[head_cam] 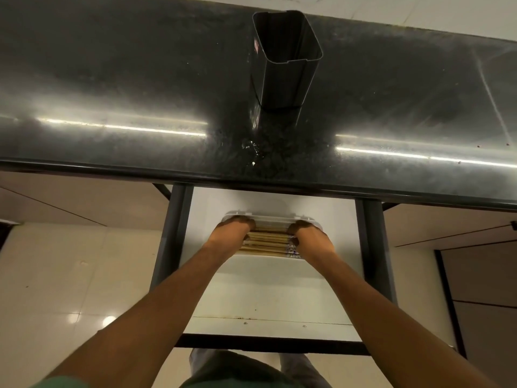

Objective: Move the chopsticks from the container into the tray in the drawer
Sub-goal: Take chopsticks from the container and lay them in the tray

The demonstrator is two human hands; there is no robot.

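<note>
Head view, reading from the left: what is my left hand doing?

Your left hand (232,229) is knuckles-up, fingers curled down round the plain ends of the chopsticks (268,242). It is grasping them, not resting flat.

And between the grips?

The bundle runs straight across from one grip to the other, sticks side by side inside the white tray (275,218), whose rim shows just beyond your knuckles. The tray sits on the floor of the open drawer (265,298), directly beneath both grips. Holding each end lets you keep the sticks level and parallel rather than crossed.

The right side?

Your right hand (310,236) mirrors the left, fingers wrapped over the patterned ends, so it has hold of the sticks too. I judge you are squeezing the ends inward to square them within the tray walls.

Anything left to fetch?

The black container (282,63) stands upright on the dark countertop (112,79), well beyond your grips and in line with the gap between them. No stick shows over its rim, so it looks emptied, though its bottom is too dark to be sure. I'd call the move nearly done. Loosen both grips evenly, or one end may lift and roll a stick over the rim.
</note>
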